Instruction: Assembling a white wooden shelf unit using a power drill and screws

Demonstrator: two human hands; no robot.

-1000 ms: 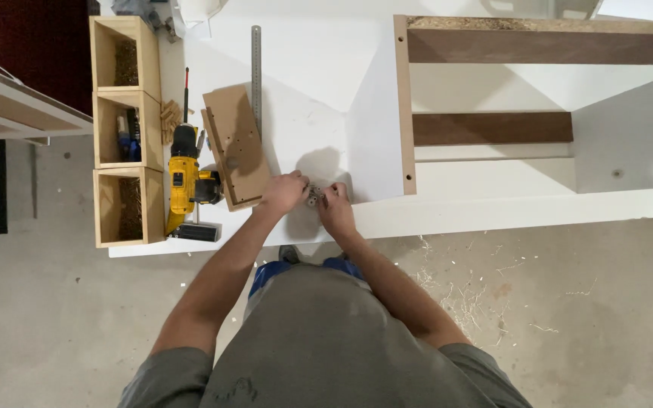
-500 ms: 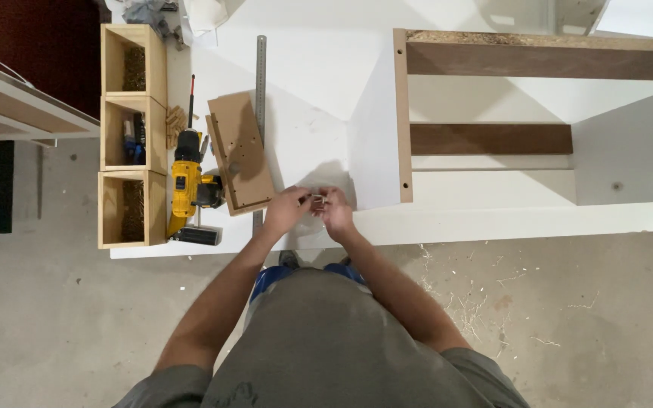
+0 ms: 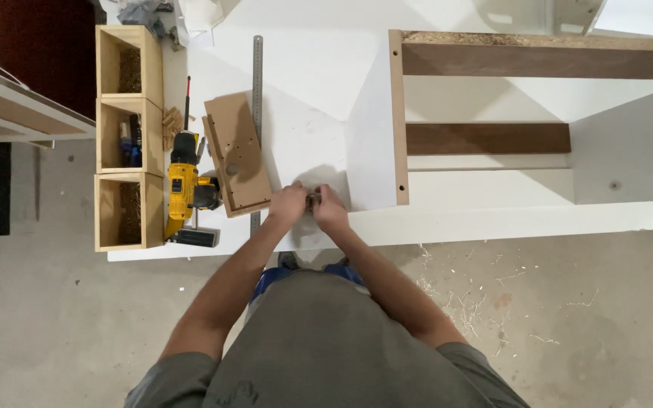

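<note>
- A small dark metal fitting [image 3: 313, 199] is pinched between the left hand [image 3: 289, 204] and the right hand [image 3: 330, 209], both curled shut on it, just above the white desk [image 3: 304, 128], close to its near edge.
- In judgement, the piece is best kept low over the desk, so a slip is caught there and not on the floor.
- Just left, a brown fibreboard panel [image 3: 237, 155] and a steel ruler [image 3: 257, 75] hem in that side.
- Open room is left ahead and up to the white cabinet side panel [image 3: 398, 121] on the right.
- Further left lies a yellow cordless drill [image 3: 183, 185].

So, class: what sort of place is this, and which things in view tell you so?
Probably a woodworking shop: a yellow drill and steel ruler lie on the white bench, with wood shavings on the concrete floor.
</note>
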